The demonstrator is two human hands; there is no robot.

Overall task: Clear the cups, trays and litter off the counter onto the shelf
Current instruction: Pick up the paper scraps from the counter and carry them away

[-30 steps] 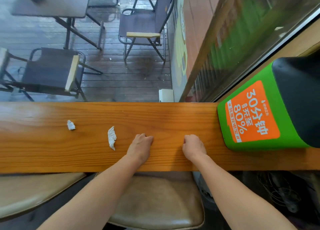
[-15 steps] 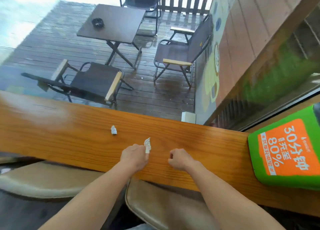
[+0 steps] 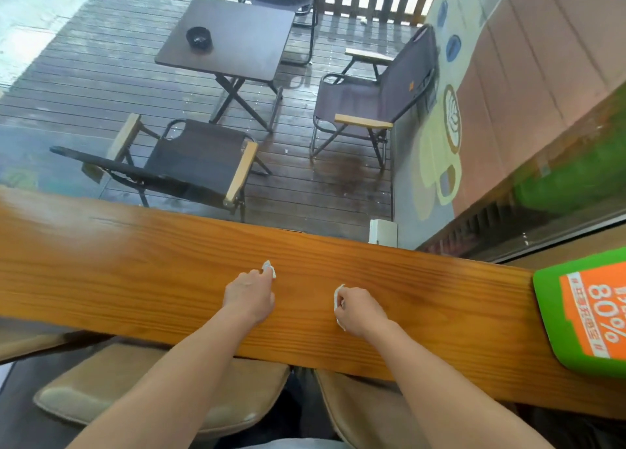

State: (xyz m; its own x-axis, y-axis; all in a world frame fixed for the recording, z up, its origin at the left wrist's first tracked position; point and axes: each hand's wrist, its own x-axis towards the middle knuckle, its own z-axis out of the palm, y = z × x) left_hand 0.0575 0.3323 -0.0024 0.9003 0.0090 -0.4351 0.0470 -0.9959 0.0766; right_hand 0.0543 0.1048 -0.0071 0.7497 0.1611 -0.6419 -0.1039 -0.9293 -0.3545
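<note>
Two scraps of white litter are all that shows of the task's things in the head view, and both are at the hands rather than loose on the surface [image 3: 135, 279]. The left hand [image 3: 249, 294] is curled, with its fingertips pinched on one scrap [image 3: 269, 268] that sits at the surface just beyond the knuckles; whether it has lifted clear I cannot tell. The right hand [image 3: 359, 308] is closed into a fist around the second scrap [image 3: 338, 301], white showing above and below the fingers.

As a judgement, the litter pickup is nearly complete here, but none of it has reached the shelf, which is out of view. No cups or trays appear anywhere on the visible stretch of the surface, so that part is either done or lies outside the picture. A green box [image 3: 582, 313] with an orange label stands on the surface well to the right of the right hand; it looks like a fixture, not litter.

Of containers, none shows on the surface. Only an ashtray [image 3: 199, 36] sits on the outdoor table far beyond the left hand, its contents too small to tell.
</note>
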